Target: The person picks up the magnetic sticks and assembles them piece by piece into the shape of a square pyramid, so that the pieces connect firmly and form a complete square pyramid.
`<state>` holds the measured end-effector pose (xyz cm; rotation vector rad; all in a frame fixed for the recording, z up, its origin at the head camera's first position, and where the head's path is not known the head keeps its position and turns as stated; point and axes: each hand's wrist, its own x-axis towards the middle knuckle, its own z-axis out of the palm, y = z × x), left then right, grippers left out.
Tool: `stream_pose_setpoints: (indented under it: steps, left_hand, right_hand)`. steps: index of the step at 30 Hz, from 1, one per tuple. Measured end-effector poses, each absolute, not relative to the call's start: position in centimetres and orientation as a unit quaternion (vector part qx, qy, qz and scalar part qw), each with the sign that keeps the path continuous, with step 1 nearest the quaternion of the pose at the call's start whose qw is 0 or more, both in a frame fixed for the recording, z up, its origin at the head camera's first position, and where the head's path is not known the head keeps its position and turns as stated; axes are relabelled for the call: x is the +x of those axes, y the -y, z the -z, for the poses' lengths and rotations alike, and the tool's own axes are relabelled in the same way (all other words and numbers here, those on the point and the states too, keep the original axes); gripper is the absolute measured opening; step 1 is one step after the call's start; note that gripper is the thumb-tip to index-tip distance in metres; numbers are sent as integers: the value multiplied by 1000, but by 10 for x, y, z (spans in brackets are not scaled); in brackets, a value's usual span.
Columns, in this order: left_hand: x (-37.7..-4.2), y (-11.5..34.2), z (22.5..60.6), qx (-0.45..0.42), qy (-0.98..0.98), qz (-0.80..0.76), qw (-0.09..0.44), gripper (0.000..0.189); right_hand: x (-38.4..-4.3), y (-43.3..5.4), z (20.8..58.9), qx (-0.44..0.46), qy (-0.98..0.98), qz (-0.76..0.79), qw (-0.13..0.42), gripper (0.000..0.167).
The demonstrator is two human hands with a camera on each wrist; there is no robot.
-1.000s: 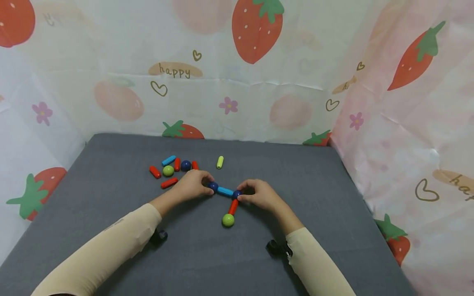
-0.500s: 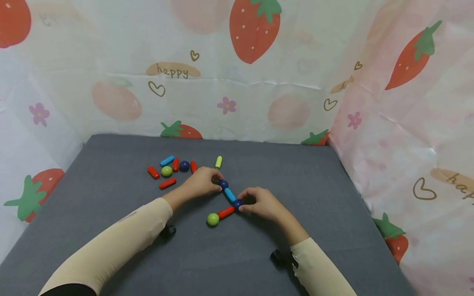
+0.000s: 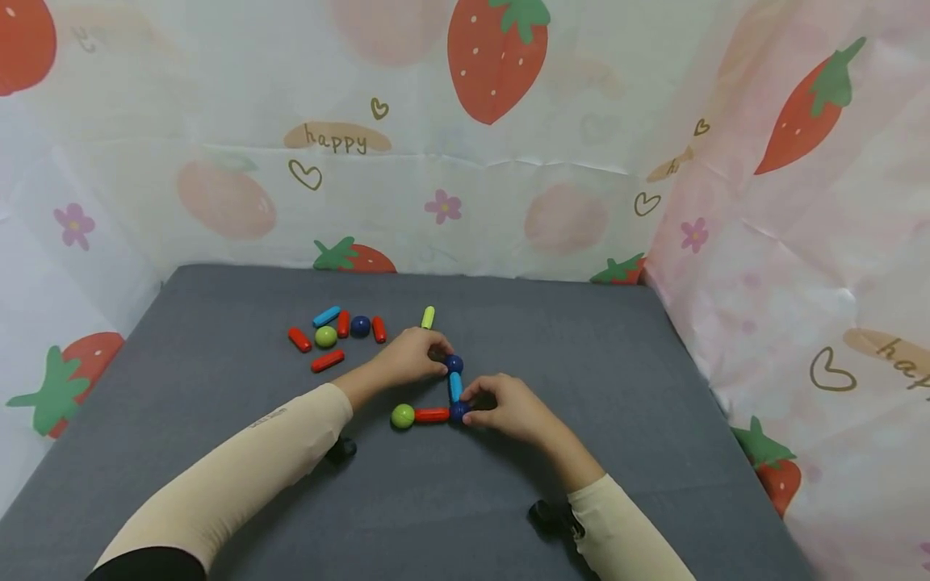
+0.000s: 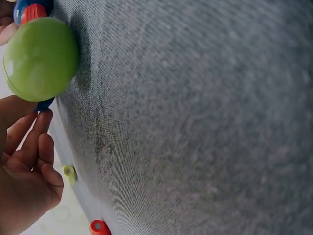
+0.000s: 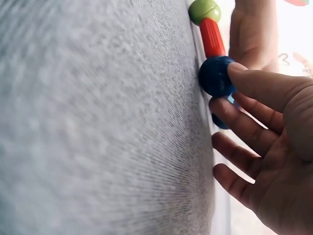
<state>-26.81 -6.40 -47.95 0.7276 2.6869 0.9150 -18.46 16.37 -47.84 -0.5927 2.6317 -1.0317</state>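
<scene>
A joined L-shaped chain of toy balls and rods lies on the grey cloth. At its far corner, my left hand (image 3: 414, 357) pinches a dark blue ball (image 3: 454, 364) between thumb and fingers. A light blue rod (image 3: 455, 385) links it to a second dark blue ball (image 5: 216, 76), which my right hand (image 3: 508, 408) pinches with thumb and forefinger. From that near ball a red rod (image 3: 432, 415) runs left to a green ball (image 3: 403, 416). In the left wrist view the green ball (image 4: 41, 59) hides part of the chain.
Loose pieces lie at the back left: several red rods (image 3: 328, 361), a blue rod (image 3: 326, 315), a green ball (image 3: 325, 336) and a dark blue ball (image 3: 360, 326). A yellow-green rod (image 3: 429, 316) lies just behind the left hand. Strawberry-print sheets (image 3: 494, 186) enclose the table (image 3: 596, 347).
The chain has turned clockwise in the head view. My left hand moved right with the far blue ball, the near blue ball came slightly forward, and the green ball swung left.
</scene>
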Motion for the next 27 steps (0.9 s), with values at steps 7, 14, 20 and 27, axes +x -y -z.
stream_pose_setpoints:
  steps: [7,14,20,27]
  left_hand:
    - [-268,61,480,248,-909,-319,108,27]
    - [-266,61,482,247,-907,-324,103,27]
    - [-265,62,484,241,-906,-333,99,25]
    - [-263,63,483,235,-903,-345,100,25]
  right_hand:
    - [-197,-169,479,-184,-891,392,132,18]
    - [-216,-168,480,-149,-892,414,102,20]
    - [-232,-163,483,-137,-894,416,90,22]
    - [-243,-159,487,-140,-890,423,100,27]
